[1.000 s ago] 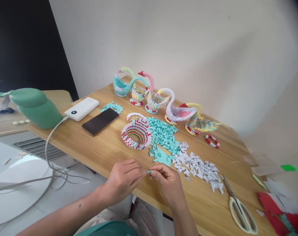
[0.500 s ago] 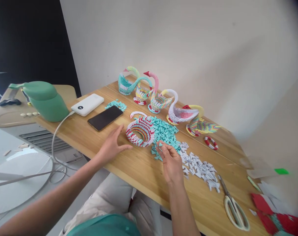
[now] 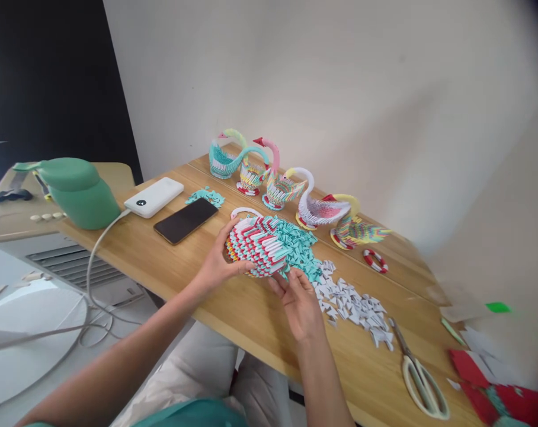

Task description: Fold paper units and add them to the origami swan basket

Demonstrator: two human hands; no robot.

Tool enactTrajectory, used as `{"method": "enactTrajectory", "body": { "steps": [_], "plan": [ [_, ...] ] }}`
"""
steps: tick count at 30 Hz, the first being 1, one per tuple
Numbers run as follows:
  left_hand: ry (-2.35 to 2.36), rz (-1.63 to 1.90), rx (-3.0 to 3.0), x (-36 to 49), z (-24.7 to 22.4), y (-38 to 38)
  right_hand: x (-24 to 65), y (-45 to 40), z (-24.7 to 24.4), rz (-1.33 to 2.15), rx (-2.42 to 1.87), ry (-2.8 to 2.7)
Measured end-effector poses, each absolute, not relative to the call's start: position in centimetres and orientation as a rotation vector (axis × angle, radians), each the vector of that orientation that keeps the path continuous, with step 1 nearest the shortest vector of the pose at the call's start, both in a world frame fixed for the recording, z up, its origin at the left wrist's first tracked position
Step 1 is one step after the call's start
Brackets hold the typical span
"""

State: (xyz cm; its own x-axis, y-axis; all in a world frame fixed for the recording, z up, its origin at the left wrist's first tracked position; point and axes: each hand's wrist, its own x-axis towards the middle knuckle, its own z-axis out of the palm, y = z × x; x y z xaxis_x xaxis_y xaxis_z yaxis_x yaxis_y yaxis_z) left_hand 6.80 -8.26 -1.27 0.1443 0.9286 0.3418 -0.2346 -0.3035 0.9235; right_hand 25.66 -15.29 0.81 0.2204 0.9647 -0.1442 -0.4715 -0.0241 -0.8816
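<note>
My left hand [image 3: 219, 262] is closed around the left side of a round basket-like body [image 3: 258, 246] of folded paper, patterned in red, white and teal. The body is tipped, so its outer wall faces me. Close by its right rim, my right hand [image 3: 301, 302] pinches a small teal folded paper piece [image 3: 287, 270], partly hidden by the fingers. Behind the body lies a curved white paper swan neck [image 3: 246, 210]. A heap of teal folded paper pieces [image 3: 302, 246] spreads behind and right of it, beside a heap of white paper pieces [image 3: 353, 305].
Several finished paper swans [image 3: 317, 207] line the wall side. A red-and-white paper ring [image 3: 375, 261] and scissors [image 3: 422, 379] lie to the right. Leftward are a phone [image 3: 186, 220], a white power bank [image 3: 154, 197] with a cable, and a green jug [image 3: 80, 196].
My left hand has moved from beside the paper body to grip it, lifting and tilting it. My right hand has brought the teal piece to its rim. The view has shifted slightly.
</note>
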Motion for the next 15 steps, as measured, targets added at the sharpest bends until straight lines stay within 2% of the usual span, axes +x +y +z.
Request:
{"method": "enactTrajectory", "body": {
  "steps": [7,15],
  "plan": [
    [0.720,1.239,1.472,7.3,-1.9,-8.7,29.0,-16.1,3.1,0.656,-1.293,-0.976],
    [0.766,1.200,1.688,7.3,-1.8,-9.1,29.1,-17.2,5.0,0.679,-1.295,-1.279]
  ]
}}
